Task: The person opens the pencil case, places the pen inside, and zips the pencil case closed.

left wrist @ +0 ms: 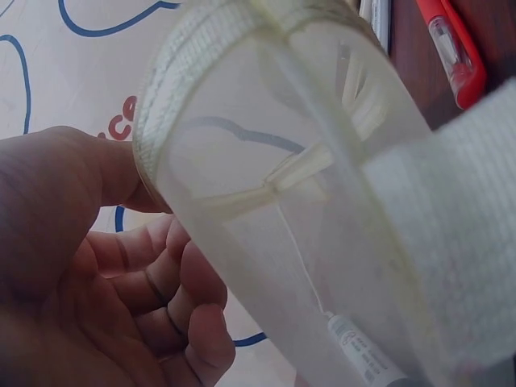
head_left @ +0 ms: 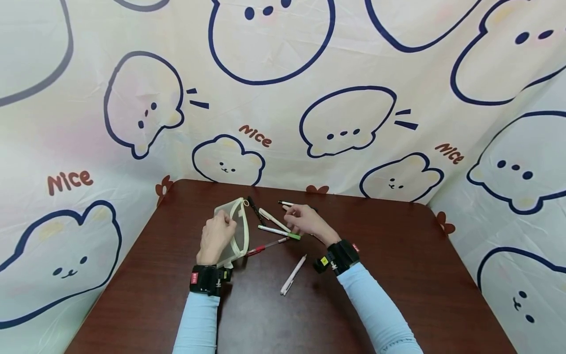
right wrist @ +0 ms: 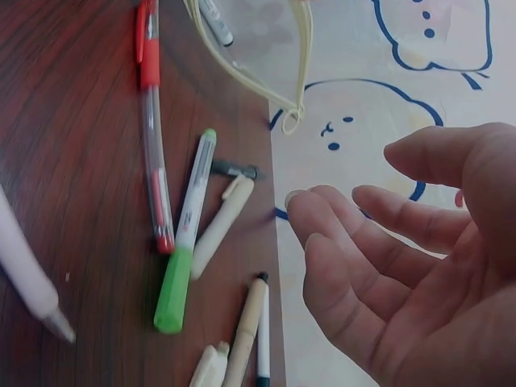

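My left hand [head_left: 216, 236] pinches the near-left edge of a translucent pencil pouch [left wrist: 242, 242] with cream trim between thumb and fingers. The pouch's mouth gapes toward the right, and a white marker [left wrist: 363, 351] lies inside. Over the pens on the right, my right hand [head_left: 307, 222] hovers with loosely bent fingers and nothing between them. Below and beside it are a green-capped marker [right wrist: 187, 234], a cream pen [right wrist: 223, 226] and a red gel pen [right wrist: 153, 129]. A black pen [head_left: 255, 210] lies close to the pouch's mouth.
A white pen [head_left: 294, 275] lies apart, nearer the front of the brown table [head_left: 274, 324]. More pens, one tan-barrelled [right wrist: 246, 330], lie around the right hand's far side. A cartoon-printed curtain [head_left: 274, 108] borders the table's back and sides.
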A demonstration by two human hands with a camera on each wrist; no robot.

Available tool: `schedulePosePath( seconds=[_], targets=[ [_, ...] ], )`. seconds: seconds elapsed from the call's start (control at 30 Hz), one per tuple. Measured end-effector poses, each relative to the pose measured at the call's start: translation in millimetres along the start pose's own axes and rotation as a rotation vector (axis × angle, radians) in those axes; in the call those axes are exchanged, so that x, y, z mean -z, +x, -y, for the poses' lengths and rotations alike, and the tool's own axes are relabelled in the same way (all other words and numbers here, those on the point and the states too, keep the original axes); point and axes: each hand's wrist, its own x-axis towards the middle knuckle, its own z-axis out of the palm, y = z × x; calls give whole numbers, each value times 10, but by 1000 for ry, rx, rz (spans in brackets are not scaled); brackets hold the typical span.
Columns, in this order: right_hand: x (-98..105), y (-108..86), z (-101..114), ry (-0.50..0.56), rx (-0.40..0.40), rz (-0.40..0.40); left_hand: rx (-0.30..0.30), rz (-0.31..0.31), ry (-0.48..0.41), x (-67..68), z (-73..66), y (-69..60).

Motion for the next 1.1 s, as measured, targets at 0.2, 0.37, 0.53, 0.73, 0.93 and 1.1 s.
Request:
schedulePosePath(
  seconds=[0.2, 0.37, 0.53, 0.73, 0.93, 1.1],
  targets=[
    [92, -69, -48, -52, 16, -9, 0, -15, 7, 22, 7, -5],
    [165, -87, -106, -89, 10, -15, -3, -28, 9, 34, 3, 4],
    [246, -117, -182, -119, -12, -26, 9, -13, 8, 28, 7, -5],
    [345, -166, -313, -196, -44, -65, 2, -6, 10, 9, 14, -7],
    [399, -215, -407, -210, -111, -83, 12, -4, 22, -2, 5, -4],
    [446, -239, -461, -296, -126, -105, 15, 14, 17, -12, 6, -16]
  ],
)
